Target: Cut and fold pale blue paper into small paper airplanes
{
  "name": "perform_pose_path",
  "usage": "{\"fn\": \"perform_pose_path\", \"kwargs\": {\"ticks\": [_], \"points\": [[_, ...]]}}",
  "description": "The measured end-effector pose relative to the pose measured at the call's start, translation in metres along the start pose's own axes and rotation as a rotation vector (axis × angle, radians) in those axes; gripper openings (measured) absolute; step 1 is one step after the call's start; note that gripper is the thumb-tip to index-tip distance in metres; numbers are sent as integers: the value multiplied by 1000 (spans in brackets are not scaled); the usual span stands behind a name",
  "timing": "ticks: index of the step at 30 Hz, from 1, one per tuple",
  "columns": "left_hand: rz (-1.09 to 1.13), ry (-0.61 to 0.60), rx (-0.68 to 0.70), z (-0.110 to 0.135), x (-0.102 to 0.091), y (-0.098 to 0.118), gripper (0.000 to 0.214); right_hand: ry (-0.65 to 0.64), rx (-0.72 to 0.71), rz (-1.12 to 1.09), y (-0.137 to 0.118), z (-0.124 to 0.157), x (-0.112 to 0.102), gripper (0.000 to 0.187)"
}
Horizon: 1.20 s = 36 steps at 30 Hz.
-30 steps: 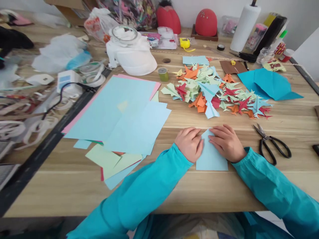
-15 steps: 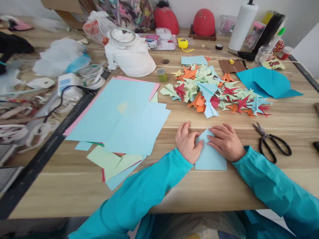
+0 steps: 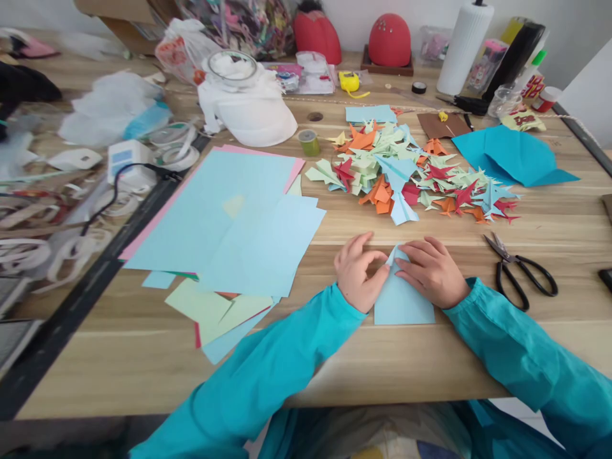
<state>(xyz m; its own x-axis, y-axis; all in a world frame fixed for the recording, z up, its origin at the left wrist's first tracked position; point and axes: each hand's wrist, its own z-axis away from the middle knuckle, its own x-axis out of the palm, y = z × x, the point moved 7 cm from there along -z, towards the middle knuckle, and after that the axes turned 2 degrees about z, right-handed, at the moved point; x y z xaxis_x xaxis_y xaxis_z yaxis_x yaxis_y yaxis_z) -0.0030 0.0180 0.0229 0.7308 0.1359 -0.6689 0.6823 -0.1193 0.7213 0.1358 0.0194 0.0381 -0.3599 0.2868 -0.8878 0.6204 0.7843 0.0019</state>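
Observation:
A small light blue paper sheet [image 3: 404,303] lies on the wooden table [image 3: 382,363] in front of me, its top folded to a point. My left hand [image 3: 356,271] pinches the paper's upper left edge between thumb and fingers. My right hand [image 3: 433,271] lies flat on the paper's right side, fingers stretched toward the point. Both arms wear teal sleeves.
A heap of folded paper planes [image 3: 406,175] in several colours lies beyond my hands. Black scissors [image 3: 519,271] rest at the right. Large light blue and pink sheets [image 3: 229,217] spread at the left. A teal sheet [image 3: 511,156], paper towel roll [image 3: 463,48] and clutter fill the back.
My left hand has gone from lying flat on the paper to lifting and pinching its upper left edge. The right hand has stayed pressed on the right side.

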Motion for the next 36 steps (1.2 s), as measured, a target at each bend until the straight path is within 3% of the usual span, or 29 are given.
{"fn": "perform_pose_path", "kwargs": {"ticks": [6, 9, 13, 16, 21, 25, 30, 36], "points": [[138, -34, 343, 0, 3, 18, 18, -7, 9, -45, 1, -1, -1, 20], [115, 7, 416, 0, 3, 20, 14, -6, 20, -53, 2, -1, -1, 19], [-6, 90, 329, -3, -1, 12, 20, -12, 38, -53, 2, -1, 1, 20], [23, 57, 251, -7, 1, 5, 13, -27, 42, -61, 2, -1, 2, 22], [114, 22, 131, -12, 5, -3, 27, -61, 57, -65, 3, 0, 4, 26], [63, -20, 104, -14, 10, -1, 30, -73, 33, -60, 1, -1, 6, 26], [-80, -58, 76, -18, 14, 2, 16, -104, 52, -54, 2, -1, 8, 26], [-169, -92, 106, -19, 18, 6, 6, -49, 43, -49, 2, 0, 3, 22]]}}
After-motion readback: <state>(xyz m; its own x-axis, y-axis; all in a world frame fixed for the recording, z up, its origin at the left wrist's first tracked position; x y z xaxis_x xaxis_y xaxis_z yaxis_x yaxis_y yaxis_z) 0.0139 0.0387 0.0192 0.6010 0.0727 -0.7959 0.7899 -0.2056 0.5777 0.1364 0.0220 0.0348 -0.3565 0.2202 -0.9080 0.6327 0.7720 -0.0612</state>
